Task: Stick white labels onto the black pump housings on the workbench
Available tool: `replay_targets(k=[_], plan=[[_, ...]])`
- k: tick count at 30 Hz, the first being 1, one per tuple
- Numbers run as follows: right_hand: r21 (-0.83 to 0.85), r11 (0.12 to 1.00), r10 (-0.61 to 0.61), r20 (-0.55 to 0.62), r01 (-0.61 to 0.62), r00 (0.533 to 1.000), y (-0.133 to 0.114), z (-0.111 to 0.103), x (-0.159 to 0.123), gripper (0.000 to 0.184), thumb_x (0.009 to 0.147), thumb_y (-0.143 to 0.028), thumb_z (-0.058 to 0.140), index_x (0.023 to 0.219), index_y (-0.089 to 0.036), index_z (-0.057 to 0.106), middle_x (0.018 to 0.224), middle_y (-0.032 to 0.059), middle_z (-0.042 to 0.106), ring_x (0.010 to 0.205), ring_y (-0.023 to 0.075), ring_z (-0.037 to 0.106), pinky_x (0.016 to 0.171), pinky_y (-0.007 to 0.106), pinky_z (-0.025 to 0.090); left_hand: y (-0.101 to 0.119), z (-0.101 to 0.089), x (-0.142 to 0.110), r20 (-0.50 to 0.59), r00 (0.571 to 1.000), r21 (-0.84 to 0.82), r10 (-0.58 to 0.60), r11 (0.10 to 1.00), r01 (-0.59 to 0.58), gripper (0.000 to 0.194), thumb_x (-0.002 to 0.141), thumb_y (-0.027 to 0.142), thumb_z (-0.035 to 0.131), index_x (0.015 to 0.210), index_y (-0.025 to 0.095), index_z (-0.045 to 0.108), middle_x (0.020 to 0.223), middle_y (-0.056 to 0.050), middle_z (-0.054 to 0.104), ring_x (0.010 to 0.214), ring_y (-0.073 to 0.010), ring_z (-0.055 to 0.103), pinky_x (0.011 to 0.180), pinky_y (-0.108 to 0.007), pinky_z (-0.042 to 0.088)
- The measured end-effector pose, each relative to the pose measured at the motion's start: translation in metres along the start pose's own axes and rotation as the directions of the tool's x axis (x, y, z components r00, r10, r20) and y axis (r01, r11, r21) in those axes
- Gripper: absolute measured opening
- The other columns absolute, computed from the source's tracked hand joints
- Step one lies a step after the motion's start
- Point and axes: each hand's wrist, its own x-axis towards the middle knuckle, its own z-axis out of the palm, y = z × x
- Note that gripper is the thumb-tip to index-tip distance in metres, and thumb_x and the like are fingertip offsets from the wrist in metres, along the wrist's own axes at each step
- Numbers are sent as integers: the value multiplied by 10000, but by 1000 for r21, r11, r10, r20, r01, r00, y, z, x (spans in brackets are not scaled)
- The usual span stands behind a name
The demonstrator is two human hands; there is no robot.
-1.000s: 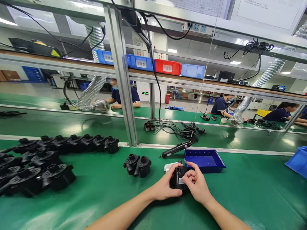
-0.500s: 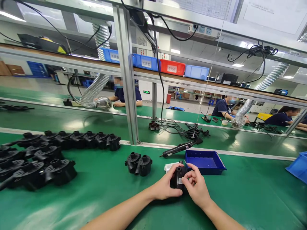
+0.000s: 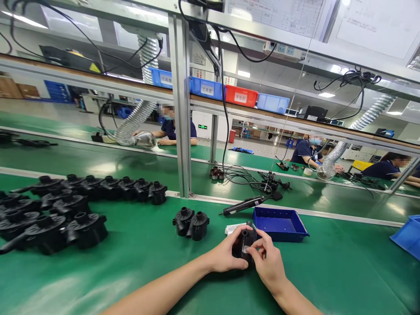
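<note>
Hands together at centre front, both on one small black plastic part point(image 3: 243, 243). Left hand point(image 3: 226, 255) curled round its left side, thumb underneath, fingers over the top — closed on it. Right hand point(image 3: 267, 262) pinching at its front face, thumb & forefinger tips on a small pale label there, other fingers loosely bent. Part itself held just above green mat point(image 3: 328, 271), near edge of bench, upright w/ short stub on top.

Just behind: white slip or card point(image 3: 231, 228) flat on mat, partly hidden by left fingers. Right of that, shallow blue tray point(image 3: 280, 222), close to right hand but not touching. Behind tray, black elec. screwdriver point(image 3: 244, 204) lying on its side, tip pointing left, cable running back to a tangle of black leads.

Left of hands, two black housings point(image 3: 190, 222) side by side, touching. Further left, big batch of same black housings point(image 3: 59, 210) in rows, well apart from hands. Corner of another blue bin point(image 3: 408, 236) at far right edge.

Upright alu post point(image 3: 183, 113) rising from rail behind mat. Shelf above w/ blue & red bins point(image 3: 223, 91). Other workers in dark shirts seated at benches beyond.
</note>
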Motion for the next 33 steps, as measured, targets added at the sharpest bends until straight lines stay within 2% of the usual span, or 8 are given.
replay_targets(k=[5,8,11,14,23,27,30,33], plan=[[-13,998,59,0,-59,998,3,-2,1,383,953,-301,642,1306,-251,504,859,-65,719,628,119,621,641,254,469,1,1,-1,-40,999,-1,14,1000,-14,926,637,105,842,1449,280,433,1276,-56,603,1068,-231,624,848,-340,530],[-120,983,140,16,-137,990,2,-12,8,582,900,-409,737,1372,-233,448,809,-82,663,571,124,570,612,276,436,0,2,-3,-54,999,17,0,1000,1,936,647,134,850,1469,281,428,1289,-68,585,1029,-224,624,845,-351,547],[-146,977,168,85,-154,982,-1,-19,14,860,824,-435,798,1512,-239,321,913,-67,670,533,108,538,594,279,439,-1,8,-6,-105,992,196,71,979,-50,955,623,119,871,1474,291,473,1430,-104,506,1245,-297,577,1077,-465,504],[-74,987,152,177,-140,972,-6,-16,14,948,740,-308,765,1550,-255,274,946,-54,674,547,122,586,545,266,431,-6,17,-9,-120,978,419,170,902,-105,966,576,59,879,1447,305,540,1583,-124,369,1489,-375,397,1260,-517,337],[-164,986,62,253,-20,965,1,-4,-4,1303,648,-220,832,1666,-340,27,1248,47,721,973,311,771,808,374,584,10,19,-18,139,982,689,124,700,-186,1107,670,157,944,1601,423,408,1680,-133,322,1425,-399,538,1162,-497,509],[-289,955,133,225,-64,965,-6,-20,4,1255,786,-190,781,1674,-369,-87,1162,24,757,872,301,773,734,343,550,55,-12,-31,181,983,870,13,465,-166,1131,733,264,962,1647,463,326,1757,-133,264,1556,-448,368,1256,-644,359],[-477,865,258,160,-154,953,-15,-43,10,1242,807,-135,750,1673,-378,-107,1105,28,762,793,306,750,658,327,484,90,-47,-47,-137,991,974,-1,181,135,1213,688,204,979,1668,425,299,1754,-136,287,1628,-443,182,1299,-741,82],[-646,739,305,71,-189,950,-14,-68,10,1285,796,-122,750,1676,-364,-154,1135,64,736,805,342,736,628,359,474,105,-73,-59,-393,914,918,-99,-102,384,1242,515,-17,941,1620,271,453,1684,-233,385,1619,-522,61,1261,-794,-9]])
